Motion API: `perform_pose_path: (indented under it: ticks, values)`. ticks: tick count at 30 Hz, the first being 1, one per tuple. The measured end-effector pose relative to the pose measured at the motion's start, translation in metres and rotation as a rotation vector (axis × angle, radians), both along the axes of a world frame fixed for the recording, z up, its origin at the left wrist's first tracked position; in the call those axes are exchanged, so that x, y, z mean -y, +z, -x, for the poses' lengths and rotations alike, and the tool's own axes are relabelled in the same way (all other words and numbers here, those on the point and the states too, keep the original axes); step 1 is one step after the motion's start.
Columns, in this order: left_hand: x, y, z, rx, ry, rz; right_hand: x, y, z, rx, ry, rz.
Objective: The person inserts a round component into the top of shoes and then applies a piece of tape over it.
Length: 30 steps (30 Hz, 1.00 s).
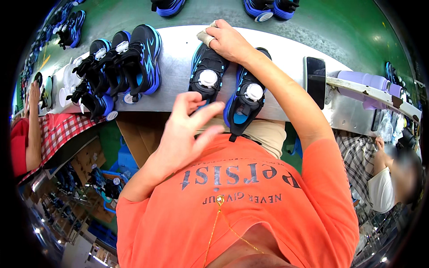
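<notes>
Two black sneakers with blue soles lie side by side on the metal bench in front of me, toes pointing away. Each has a white round piece on its laces. My right hand (227, 42), with pale wraps on its fingertips, reaches across and curls over the toe of the left sneaker (203, 62). The right sneaker (243, 105) lies partly under my right forearm, its heel at the bench's near edge. My left hand (185, 127) hovers near the left sneaker's heel, fingers spread and slightly blurred, holding nothing.
Several similar sneakers (145, 58) stand together on the bench (174, 49) to the left. At the right lie a phone (315, 80), a chipped metal bar (371, 94) and a lilac bottle (364, 80). More shoes (169, 6) sit on the green surface beyond. People work at both sides.
</notes>
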<state>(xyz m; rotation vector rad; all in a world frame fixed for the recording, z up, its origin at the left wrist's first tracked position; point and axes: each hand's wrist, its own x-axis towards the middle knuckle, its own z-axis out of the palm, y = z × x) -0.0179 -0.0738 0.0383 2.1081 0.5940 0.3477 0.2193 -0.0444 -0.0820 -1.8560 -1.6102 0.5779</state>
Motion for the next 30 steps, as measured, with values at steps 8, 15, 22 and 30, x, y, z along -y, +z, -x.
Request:
perform_pose_path:
  ticks: [8,15,22,30]
  values:
    - [-0.027,-0.032,0.013,0.073,0.246,0.854,0.031,0.059,-0.008,-0.161,0.066,0.081]
    - [-0.03,-0.053,0.009,0.192,0.228,1.074,0.055,0.069,0.004,-0.144,0.227,0.147]
    - [-0.035,-0.035,0.007,-0.056,-0.073,0.525,0.053,0.067,0.008,-0.073,0.228,0.127]
    - [-0.01,-0.019,-0.024,-0.425,-0.501,-0.155,0.016,0.095,-0.063,0.266,-0.096,-0.188]
